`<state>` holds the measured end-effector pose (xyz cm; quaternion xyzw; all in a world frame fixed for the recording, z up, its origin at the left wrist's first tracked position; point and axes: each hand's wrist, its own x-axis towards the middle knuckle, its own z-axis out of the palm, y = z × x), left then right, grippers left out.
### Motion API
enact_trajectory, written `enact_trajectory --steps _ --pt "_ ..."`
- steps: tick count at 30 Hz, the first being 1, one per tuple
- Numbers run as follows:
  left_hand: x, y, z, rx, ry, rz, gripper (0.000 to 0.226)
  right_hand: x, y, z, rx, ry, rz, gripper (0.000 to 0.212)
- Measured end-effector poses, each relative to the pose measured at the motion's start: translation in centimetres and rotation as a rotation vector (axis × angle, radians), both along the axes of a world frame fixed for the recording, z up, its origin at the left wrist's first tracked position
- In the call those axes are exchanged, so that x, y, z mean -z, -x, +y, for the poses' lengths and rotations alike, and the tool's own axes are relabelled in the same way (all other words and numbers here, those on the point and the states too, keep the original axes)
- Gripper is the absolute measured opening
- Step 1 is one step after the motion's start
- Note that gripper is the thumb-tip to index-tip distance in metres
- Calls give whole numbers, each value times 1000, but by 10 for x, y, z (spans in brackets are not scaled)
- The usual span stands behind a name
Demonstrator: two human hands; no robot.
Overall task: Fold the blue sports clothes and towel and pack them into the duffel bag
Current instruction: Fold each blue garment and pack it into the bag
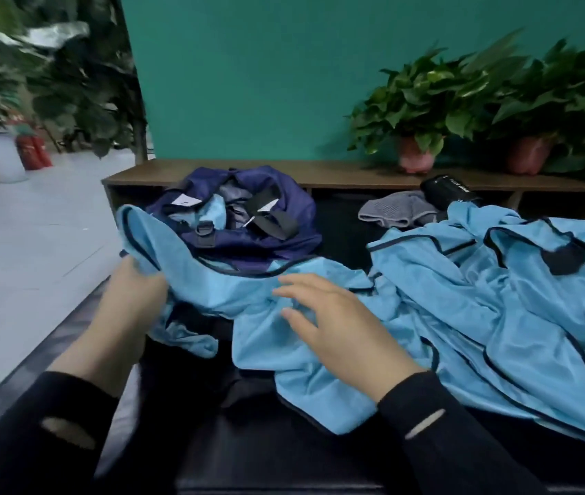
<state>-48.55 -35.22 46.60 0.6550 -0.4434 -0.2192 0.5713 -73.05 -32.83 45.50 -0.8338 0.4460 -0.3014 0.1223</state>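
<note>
With the left hand (137,284) gripping the light-blue mesh sports shirt (248,291) and the right hand (337,323) resting flat and open on it, the slippery cloth looks likely to slide off the black counter (266,459) or snag the open navy duffel bag (248,216).

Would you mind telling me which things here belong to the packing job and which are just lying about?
For the job:
light blue garment, gripped by the left hand, with the right hand resting on it
more blue clothes
navy duffel bag

Lying about:
grey cloth
black pouch
potted plants
</note>
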Motion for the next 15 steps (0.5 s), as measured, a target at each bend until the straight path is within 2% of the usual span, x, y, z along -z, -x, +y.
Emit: enact_trajectory --steps 2,4,6,7,8,10,11,12,15 --pt "18 -13 2 41 -122 -215 36 3 -1 -4 79 -1 -89 32" --pt "19 -23 12 -15 -121 -348 51 -1 5 -9 173 -79 -93 44" --pt "20 -27 20 42 -17 -511 49 1 7 -10 241 -244 88 65" --pt "22 -26 26 169 6 -584 56 6 7 -10 267 -301 192 66" --pt "27 -28 30 330 -39 -645 71 12 4 -11 291 -302 257 54" --pt "38 -32 33 526 -248 -835 96 20 -3 -11 319 -239 259 9" --pt "44 -32 35 543 -296 -947 95 22 -8 -11 324 -227 214 15" --pt "49 -30 36 520 -294 -1031 80 23 -14 -11 299 -223 149 25" --pt "51 -25 34 423 -110 -1002 19 10 -27 -7 202 -284 -213 22"
